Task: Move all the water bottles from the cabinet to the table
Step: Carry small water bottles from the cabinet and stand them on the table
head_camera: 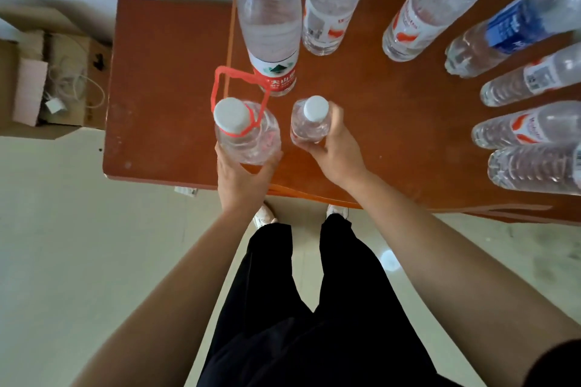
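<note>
Gripping clear, white-capped bottles (248, 135) over the table (169, 88).

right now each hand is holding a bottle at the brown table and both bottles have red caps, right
Not quite. In the head view both caps are white, not red. The left hand grips the larger bottle, which has a red carry loop, and the right hand grips the smaller bottle, both at the brown table.

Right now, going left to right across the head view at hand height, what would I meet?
Cardboard box, big bottle in left hand, small bottle in right hand, orange-labelled bottle near right edge.
</note>
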Motion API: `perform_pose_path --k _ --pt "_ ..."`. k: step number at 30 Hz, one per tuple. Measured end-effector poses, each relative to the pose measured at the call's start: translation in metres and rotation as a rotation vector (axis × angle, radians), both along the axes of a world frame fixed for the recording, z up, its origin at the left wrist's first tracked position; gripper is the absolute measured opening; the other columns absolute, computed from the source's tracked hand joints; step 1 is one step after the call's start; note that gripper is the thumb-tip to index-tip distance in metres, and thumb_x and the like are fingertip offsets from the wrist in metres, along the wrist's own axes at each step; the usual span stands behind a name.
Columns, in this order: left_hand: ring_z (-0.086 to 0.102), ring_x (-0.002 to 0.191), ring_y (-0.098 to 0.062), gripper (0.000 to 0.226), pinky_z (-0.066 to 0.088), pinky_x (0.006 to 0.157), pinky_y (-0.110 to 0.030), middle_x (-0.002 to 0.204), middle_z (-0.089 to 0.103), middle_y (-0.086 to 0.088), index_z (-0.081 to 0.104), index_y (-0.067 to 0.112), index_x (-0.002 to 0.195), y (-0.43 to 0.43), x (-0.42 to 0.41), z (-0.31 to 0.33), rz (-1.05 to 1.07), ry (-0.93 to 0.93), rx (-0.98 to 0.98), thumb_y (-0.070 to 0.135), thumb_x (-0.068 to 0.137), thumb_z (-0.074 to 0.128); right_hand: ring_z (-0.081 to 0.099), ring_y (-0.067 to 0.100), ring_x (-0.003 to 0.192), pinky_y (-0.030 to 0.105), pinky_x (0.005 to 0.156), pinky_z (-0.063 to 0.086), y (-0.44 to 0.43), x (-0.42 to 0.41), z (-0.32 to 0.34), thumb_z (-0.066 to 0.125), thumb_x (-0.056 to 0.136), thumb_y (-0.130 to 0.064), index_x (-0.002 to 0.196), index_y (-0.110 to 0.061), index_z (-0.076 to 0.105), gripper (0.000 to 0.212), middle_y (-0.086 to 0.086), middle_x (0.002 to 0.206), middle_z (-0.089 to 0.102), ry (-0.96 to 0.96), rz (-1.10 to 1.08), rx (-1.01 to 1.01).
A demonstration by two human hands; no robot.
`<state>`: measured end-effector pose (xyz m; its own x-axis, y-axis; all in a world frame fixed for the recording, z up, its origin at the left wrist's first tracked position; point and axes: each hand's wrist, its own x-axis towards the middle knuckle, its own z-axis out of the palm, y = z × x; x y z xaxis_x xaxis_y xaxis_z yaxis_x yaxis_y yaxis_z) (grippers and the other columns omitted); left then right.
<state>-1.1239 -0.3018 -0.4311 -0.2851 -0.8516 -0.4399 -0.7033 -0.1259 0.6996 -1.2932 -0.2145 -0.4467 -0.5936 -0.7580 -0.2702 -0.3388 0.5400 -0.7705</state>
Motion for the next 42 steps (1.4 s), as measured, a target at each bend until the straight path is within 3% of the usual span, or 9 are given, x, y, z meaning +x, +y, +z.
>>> perform_pose_path --k 4,10,14,16,19,23,29,36,42 --pt "0.029 0.146 -0.022 0.113 0.028 0.120 -0.049 0.161 0.027 -0.002 0.009 0.024 0.157 0.020 -0.007 -0.004 0.065 0.006 0.111 0.073 0.074 0.069 0.054 0.023 0.130 0.037 0.100 0.052 0.041 -0.012 0.002 0.082 0.086 -0.031 0.149 -0.013 0.029 0.084 0.006 0.143 0.055 -0.009 -0.072 0.036" --pt "0.041 0.126 -0.023 0.095 0.038 0.111 -0.045 0.146 0.034 -0.003 0.013 0.018 0.151 0.039 -0.037 -0.011 0.290 -0.032 0.229 0.051 0.085 0.073 0.056 0.023 0.127 0.031 0.095 0.052 0.113 -0.042 0.004 0.079 0.088 -0.034 0.148 -0.013 0.029 0.081 0.006 0.142 0.055 0.014 -0.262 0.054" --pt "0.060 0.108 -0.030 0.071 0.055 0.091 -0.046 0.125 0.054 -0.010 0.034 0.010 0.144 0.051 -0.079 -0.010 0.448 -0.127 0.545 0.042 0.091 0.068 0.059 0.024 0.125 0.042 0.093 0.059 0.156 -0.054 0.005 0.079 0.087 -0.039 0.147 -0.011 0.030 0.083 0.008 0.141 0.056 0.047 -0.385 0.065" --pt "0.062 0.095 -0.026 0.056 0.058 0.078 -0.040 0.116 0.059 -0.009 0.044 0.013 0.138 0.069 -0.111 0.002 0.278 -0.162 0.636 0.040 0.094 0.064 0.060 0.024 0.124 0.044 0.092 0.060 0.178 -0.056 0.004 0.079 0.086 -0.040 0.146 -0.012 0.030 0.083 0.008 0.139 0.057 0.050 -0.429 0.055" --pt "0.056 0.116 -0.019 0.067 0.050 0.097 -0.037 0.145 0.049 -0.003 0.034 0.023 0.152 0.102 -0.167 0.016 -0.197 -0.126 0.399 0.043 0.095 0.062 0.061 0.022 0.121 0.035 0.093 0.058 0.210 -0.058 0.003 0.081 0.085 -0.035 0.146 -0.010 0.031 0.083 0.004 0.134 0.059 0.055 -0.496 0.047" --pt "0.051 0.120 -0.011 0.073 0.046 0.102 -0.035 0.153 0.040 0.002 0.030 0.027 0.153 0.137 -0.244 0.026 -0.673 0.010 0.137 0.047 0.092 0.065 0.054 0.010 0.115 -0.002 0.087 0.039 0.242 -0.056 0.000 0.084 0.083 -0.026 0.144 -0.002 0.035 0.082 -0.006 0.124 0.052 0.040 -0.652 0.002" --pt "0.042 0.142 -0.020 0.091 0.038 0.115 -0.042 0.156 0.040 -0.003 0.033 0.021 0.153 0.181 -0.333 0.012 -1.149 0.118 -0.028 0.051 0.080 0.078 0.054 0.018 0.122 -0.009 0.089 0.027 0.279 -0.054 -0.008 0.083 0.084 -0.027 0.149 0.000 0.032 0.086 0.011 0.137 0.056 0.040 -0.844 -0.008" --pt "0.062 0.107 -0.008 0.082 0.051 0.093 -0.024 0.115 0.065 0.016 0.050 0.026 0.140 0.198 -0.360 0.005 -1.040 0.216 -0.087 0.041 0.069 0.087 0.050 0.008 0.117 0.000 0.092 0.040 0.287 -0.059 -0.009 0.083 0.084 -0.028 0.146 -0.008 0.032 0.083 0.007 0.137 0.055 0.007 -0.768 -0.023" --pt "0.061 0.108 -0.012 0.074 0.053 0.090 -0.027 0.114 0.062 0.010 0.055 0.018 0.132 0.165 -0.313 0.001 -0.761 0.127 0.008 0.034 0.069 0.090 0.060 0.011 0.117 0.020 0.090 0.055 0.273 -0.067 -0.008 0.083 0.084 -0.031 0.146 -0.015 0.029 0.084 -0.010 0.131 0.051 -0.016 -0.761 -0.082"
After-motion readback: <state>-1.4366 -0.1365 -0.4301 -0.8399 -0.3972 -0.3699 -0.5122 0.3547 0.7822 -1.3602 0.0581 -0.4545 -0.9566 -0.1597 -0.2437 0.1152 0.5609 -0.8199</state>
